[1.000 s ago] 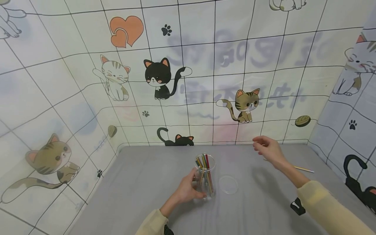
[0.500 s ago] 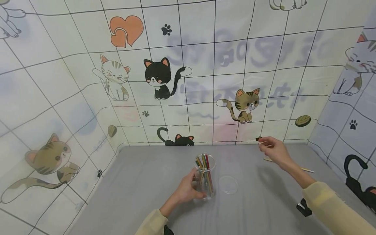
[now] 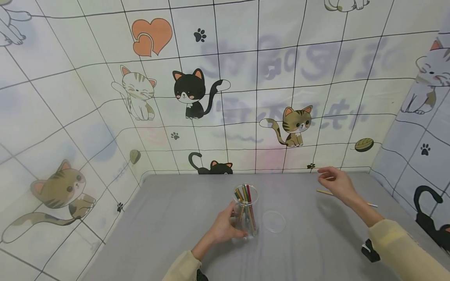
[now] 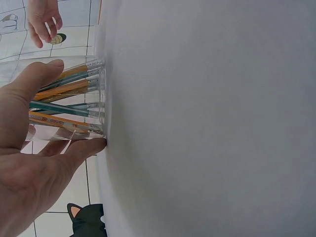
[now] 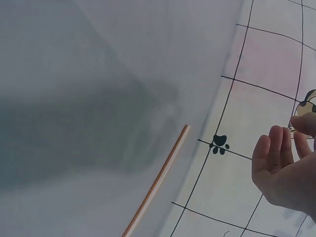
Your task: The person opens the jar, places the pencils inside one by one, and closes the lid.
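My left hand (image 3: 222, 226) grips a clear round jar (image 3: 255, 218) low on its left side. Several coloured pencils (image 3: 248, 195) stand in it, their tops at the open rim. In the left wrist view, thumb and fingers lie around the jar, with orange and green pencils (image 4: 66, 91) visible through its wall. A clear round lid (image 3: 274, 221) lies just right of the jar. To the far right my right hand (image 3: 337, 185) hovers above the table, fingers loosely bent, nothing visible in them. Below it lies a pencil (image 3: 324, 192), partly hidden by the forearm; the right wrist view shows its length (image 5: 157, 182).
A grey cloth covers the table (image 3: 168, 218). Behind it and at both sides hangs a white gridded curtain (image 3: 239, 136) printed with cats, paw prints and hearts.
My right hand has drifted right and slightly down, over the pencil, uncovering more of its left end. The left hand and jar have stayed in place.
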Demonstrator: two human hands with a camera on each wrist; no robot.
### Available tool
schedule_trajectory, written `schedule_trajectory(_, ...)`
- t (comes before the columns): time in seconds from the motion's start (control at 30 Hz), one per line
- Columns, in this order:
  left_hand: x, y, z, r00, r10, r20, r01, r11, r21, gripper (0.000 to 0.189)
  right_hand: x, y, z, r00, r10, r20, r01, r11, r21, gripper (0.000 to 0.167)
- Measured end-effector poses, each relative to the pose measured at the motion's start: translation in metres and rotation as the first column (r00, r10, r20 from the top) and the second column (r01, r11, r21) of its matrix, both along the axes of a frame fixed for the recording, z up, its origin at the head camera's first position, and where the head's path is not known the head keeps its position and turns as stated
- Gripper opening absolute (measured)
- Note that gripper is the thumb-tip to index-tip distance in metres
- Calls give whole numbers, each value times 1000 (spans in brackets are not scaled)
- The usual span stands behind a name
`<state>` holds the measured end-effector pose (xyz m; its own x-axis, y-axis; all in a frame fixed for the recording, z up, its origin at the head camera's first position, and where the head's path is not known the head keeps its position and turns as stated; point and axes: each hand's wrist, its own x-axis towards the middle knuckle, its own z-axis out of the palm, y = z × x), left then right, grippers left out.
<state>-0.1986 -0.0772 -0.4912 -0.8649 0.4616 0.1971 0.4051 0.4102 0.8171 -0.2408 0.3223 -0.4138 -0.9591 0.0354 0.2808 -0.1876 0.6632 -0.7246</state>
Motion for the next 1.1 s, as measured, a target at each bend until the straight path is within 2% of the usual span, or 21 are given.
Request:
schedule_trajectory(0.47,1,0,1,1000,-7,-3,7,1000,9,102,-6,14,-15,999,-42,-24,43,998,40,34)
schedule_trajectory(0.53,1,0,1,1000,-4,-8,4,1000,8,102,-10,19,-21,999,-37,-34,38,999,30,33)
schedule_trajectory(0.63,0,0,1,1000,0,-10,0,1000,5,101,-22,30,-35,996,-70,-49,71,997,19,29)
schedule_trajectory(0.7,0,1,1,1000,-1,-9,1,1000,3,101,-27,37,-42,997,-56,-60,56,998,-3,28)
schedule_trajectory(0.77,1,1,1,1000,-2,-8,2,1000,3,100,-32,42,-50,995,-82,-61,81,997,-11,28)
schedule_trajectory(0.87,1,1,1,1000,-4,-7,4,1000,3,100,-32,46,-52,997,-37,-74,36,999,-20,32)
schedule_trajectory(0.93,1,1,1,1000,0,-8,0,1000,2,101,-32,44,-54,994,-78,-78,79,997,11,31)
schedule_trajectory(1.1,0,1,1,1000,6,-18,-6,1000,-3,101,-26,37,-48,991,-106,-82,110,993,50,32)
